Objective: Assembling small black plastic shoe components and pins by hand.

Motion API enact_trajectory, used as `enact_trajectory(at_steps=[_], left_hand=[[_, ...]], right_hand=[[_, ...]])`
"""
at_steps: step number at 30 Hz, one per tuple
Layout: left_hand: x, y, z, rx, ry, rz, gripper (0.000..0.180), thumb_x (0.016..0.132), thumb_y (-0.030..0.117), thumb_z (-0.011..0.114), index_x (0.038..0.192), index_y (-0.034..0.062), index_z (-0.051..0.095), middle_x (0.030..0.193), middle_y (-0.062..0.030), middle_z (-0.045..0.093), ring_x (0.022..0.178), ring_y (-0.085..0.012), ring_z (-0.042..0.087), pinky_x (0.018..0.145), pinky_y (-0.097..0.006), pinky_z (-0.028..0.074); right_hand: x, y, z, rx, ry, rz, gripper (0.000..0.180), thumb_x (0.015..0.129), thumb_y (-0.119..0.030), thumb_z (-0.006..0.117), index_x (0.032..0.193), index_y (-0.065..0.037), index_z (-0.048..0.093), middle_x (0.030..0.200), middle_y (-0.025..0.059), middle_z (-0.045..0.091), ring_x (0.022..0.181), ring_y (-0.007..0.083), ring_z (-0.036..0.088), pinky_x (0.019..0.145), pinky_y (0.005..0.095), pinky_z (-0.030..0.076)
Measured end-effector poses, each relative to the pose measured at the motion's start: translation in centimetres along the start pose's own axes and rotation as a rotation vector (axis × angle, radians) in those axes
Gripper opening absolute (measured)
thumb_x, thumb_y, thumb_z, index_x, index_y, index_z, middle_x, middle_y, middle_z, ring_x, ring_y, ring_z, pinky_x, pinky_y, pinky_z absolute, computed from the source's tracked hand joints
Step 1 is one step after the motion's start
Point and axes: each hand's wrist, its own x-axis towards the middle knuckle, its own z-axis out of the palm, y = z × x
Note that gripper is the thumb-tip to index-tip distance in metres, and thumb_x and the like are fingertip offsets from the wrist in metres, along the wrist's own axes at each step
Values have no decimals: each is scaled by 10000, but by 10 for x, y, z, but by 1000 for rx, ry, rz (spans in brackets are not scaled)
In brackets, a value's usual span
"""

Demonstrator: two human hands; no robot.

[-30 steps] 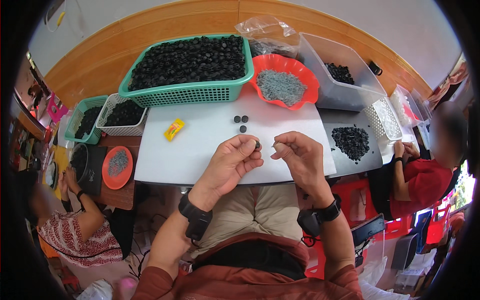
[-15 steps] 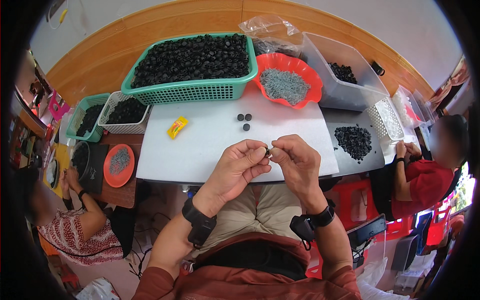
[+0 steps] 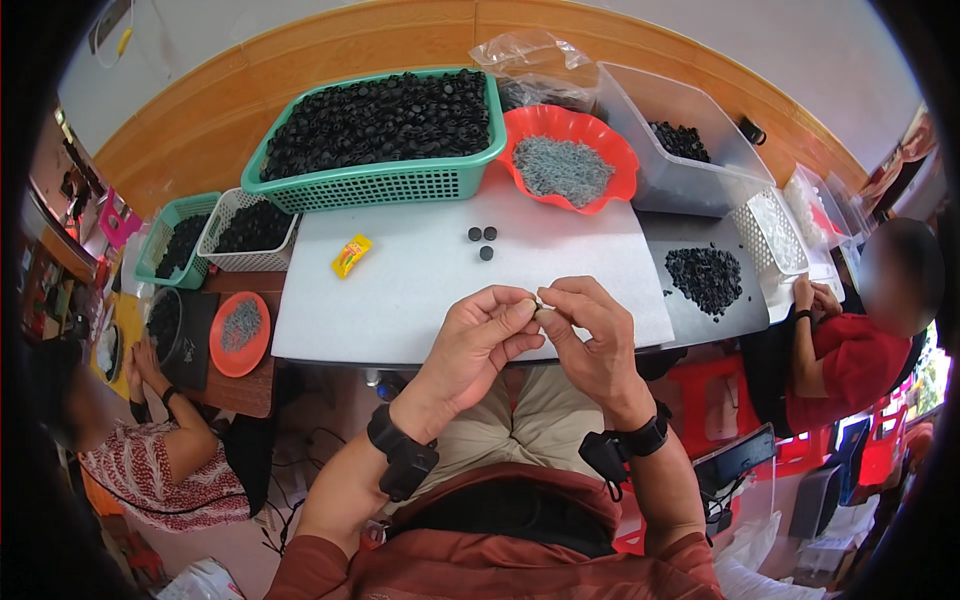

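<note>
Above the near edge of the white work surface point(image 3: 390, 310), both of my hands are raised and meet at the fingertips. My left hand point(image 3: 482, 335) pinches a small dark part point(image 3: 538, 306) between thumb and finger. My right hand point(image 3: 592, 330) is closed in a pinch against the same spot; anything of its own between those fingertips is too small to make out. Just beyond them, three round black caps point(image 3: 486, 254) sit in a small cluster. A yellow candy-like packet point(image 3: 351, 256) lies to the left.
At the back stand a green basket point(image 3: 370, 186) of black parts, a red scalloped bowl point(image 3: 625, 160) of thin grey metal pieces and a clear bin point(image 3: 690, 190). Loose black bits point(image 3: 703, 280) are heaped on the right. Co-workers sit at the left point(image 3: 165, 455) and right point(image 3: 840, 365).
My fingertips stay together, but the black part shows less between them and my right fingers have shifted slightly. The whole view has moved a little. At the left, the co-worker's hands have come together.
</note>
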Motion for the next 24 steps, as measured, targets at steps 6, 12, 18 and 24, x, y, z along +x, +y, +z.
enact_trajectory(at_steps=[6,12,18,24], left_hand=[[-1,-3,8,6,42,-23,128,999,115,693,1101,46,660,1019,-40,697,929,-132,706,857,-290,598],[-1,-3,14,-1,41,-87,144,991,118,698,1112,58,649,1042,-42,689,960,-127,694,841,-291,584],[-3,-4,22,-33,36,-112,183,1020,123,641,1180,37,650,1101,-74,696,1003,-167,704,925,-344,592],[-3,-6,25,-42,59,-119,223,1007,123,668,1219,50,669,1101,-52,709,986,-129,693,851,-301,580]], right_hand=[[-6,1,-7,-9,-43,-10,405,805,17,815,1187,-21,688,1102,138,670,730,210,706,648,323,569],[-11,2,-11,-41,-45,-9,408,814,11,803,1204,-25,685,1108,138,668,738,222,701,644,331,567],[-15,2,-12,-53,-8,-12,371,845,6,784,1202,-32,691,1081,136,675,753,239,696,637,332,570],[-18,-1,-11,-16,104,-12,273,838,-8,801,1097,-24,717,1003,122,682,743,225,699,615,306,571]])
